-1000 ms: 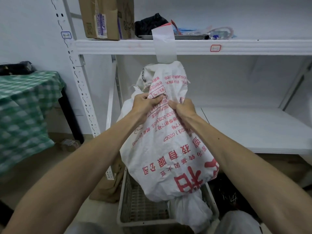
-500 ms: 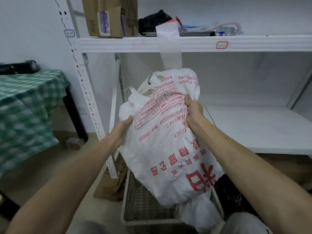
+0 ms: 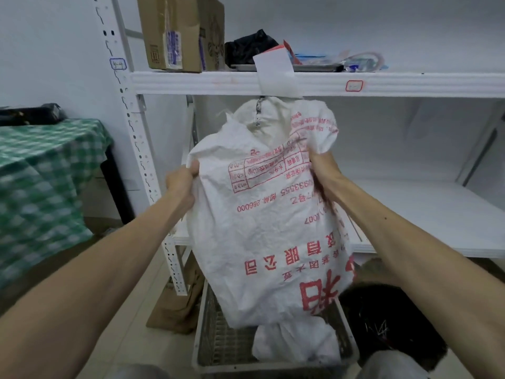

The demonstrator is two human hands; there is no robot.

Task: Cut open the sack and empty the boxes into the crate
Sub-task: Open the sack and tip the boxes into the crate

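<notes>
A white woven sack (image 3: 262,220) with red printed characters hangs upside down in front of me, its lower end drooping into a grey mesh crate (image 3: 216,340) on the floor. My left hand (image 3: 181,184) grips the sack's left edge, thumb curled over the fabric. My right hand (image 3: 323,173) clutches a bunch of fabric at the sack's upper right. No boxes show; the sack hides the crate's middle.
White metal shelving (image 3: 328,83) stands behind the sack, with a cardboard box (image 3: 177,31) and clutter on top and a bare lower shelf (image 3: 426,214). A green checked table (image 3: 41,181) is at left. A dark bag (image 3: 390,324) sits right of the crate.
My hands have moved apart from the sack's middle to its two sides, spreading the fabric wider. The sack has been raised higher over the crate.
</notes>
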